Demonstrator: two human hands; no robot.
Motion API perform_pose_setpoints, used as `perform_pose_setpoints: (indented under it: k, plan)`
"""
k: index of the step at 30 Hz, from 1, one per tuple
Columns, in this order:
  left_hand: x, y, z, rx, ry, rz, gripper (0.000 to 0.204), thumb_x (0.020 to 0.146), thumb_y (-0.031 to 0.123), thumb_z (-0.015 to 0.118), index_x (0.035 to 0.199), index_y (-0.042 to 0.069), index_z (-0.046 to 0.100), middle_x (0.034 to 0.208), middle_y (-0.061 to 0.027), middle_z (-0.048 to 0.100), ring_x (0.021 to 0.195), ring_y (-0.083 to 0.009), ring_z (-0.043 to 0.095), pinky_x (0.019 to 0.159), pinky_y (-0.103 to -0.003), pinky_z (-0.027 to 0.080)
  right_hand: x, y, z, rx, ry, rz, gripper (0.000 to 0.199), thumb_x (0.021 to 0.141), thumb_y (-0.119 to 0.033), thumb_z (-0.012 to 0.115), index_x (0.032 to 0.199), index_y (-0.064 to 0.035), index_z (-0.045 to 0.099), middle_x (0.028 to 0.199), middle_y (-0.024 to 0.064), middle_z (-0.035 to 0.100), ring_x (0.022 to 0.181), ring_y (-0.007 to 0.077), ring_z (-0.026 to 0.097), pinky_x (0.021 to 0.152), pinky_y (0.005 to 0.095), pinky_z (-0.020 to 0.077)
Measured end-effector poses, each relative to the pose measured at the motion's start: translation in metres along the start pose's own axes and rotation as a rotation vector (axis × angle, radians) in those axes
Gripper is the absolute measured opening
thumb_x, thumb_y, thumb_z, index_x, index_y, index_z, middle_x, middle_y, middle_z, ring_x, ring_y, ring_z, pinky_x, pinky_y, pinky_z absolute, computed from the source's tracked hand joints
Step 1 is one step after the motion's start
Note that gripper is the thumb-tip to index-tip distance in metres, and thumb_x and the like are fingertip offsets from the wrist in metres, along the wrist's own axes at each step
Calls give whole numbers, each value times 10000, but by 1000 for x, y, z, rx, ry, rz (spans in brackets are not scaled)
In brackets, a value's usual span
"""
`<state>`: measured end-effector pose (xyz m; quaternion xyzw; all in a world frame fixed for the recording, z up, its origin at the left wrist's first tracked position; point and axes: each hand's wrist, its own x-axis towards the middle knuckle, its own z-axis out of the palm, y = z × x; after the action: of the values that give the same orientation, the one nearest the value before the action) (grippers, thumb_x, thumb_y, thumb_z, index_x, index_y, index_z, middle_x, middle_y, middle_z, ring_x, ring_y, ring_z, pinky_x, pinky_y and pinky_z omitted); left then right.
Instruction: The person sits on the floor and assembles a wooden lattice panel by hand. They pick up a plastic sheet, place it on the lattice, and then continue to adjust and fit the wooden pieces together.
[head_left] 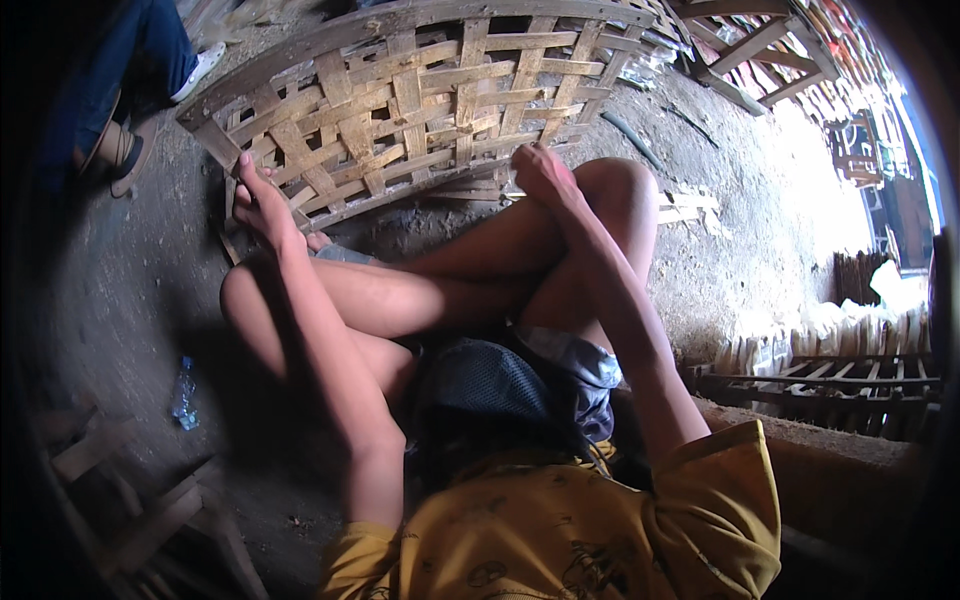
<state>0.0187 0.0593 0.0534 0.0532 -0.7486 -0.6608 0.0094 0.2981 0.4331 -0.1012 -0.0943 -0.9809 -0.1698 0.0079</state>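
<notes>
Beyond the yellow shirt, the lattice panel could tip if the left hand and right hand, whose fingers' grip I cannot tell, support it slackly.

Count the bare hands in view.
2: left hand at the left end of the woven slatted panel, right hand near its lower edge. Others may be hidden.

One woven wooden panel, one left grip, one right grip.
Also one plastic bottle, one mustard-yellow shirt, two bare knees and, of another person, two shod feet.
</notes>
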Motion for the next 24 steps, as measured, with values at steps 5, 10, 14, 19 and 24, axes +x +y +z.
perform_pose_setpoints:
  k: [5,10,14,19,24]
  plan:
    - [32,-13,-47,38,99,75,730,943,662,546,1228,5,692,1155,-137,695,1099,-280,635,988,-404,497,40,-32,-105,645,-202,167,305,937,-206,576,1193,-73,675,1253,132,653,1182,307,610,974,430,501]
    - [15,-9,-11,-95,90,63,686,950,635,565,1131,-14,692,1081,-131,681,1051,-264,638,940,-396,512,22,49,-147,705,-536,429,211,903,-190,593,1026,-69,713,1091,154,696,1041,339,670,868,443,547]
    - [16,-7,-13,-146,70,59,636,953,606,591,1105,-6,674,1046,-113,658,1033,-274,638,920,-423,532,29,49,-130,591,-313,568,167,879,-174,619,943,-54,717,981,194,716,929,379,711,789,468,577]
    - [0,7,-3,-178,65,36,632,954,607,592,1111,-1,661,1071,-121,649,1023,-283,638,922,-448,543,20,32,-63,378,66,485,180,876,-198,686,952,-35,681,921,198,691,882,380,729,767,528,581]
    - [15,-1,-12,-158,70,-3,666,958,590,595,1241,-10,644,1123,-136,644,1059,-289,642,916,-436,555,28,-20,-136,1168,-158,362,111,841,-85,619,909,-56,702,864,158,684,811,408,663,782,493,569]
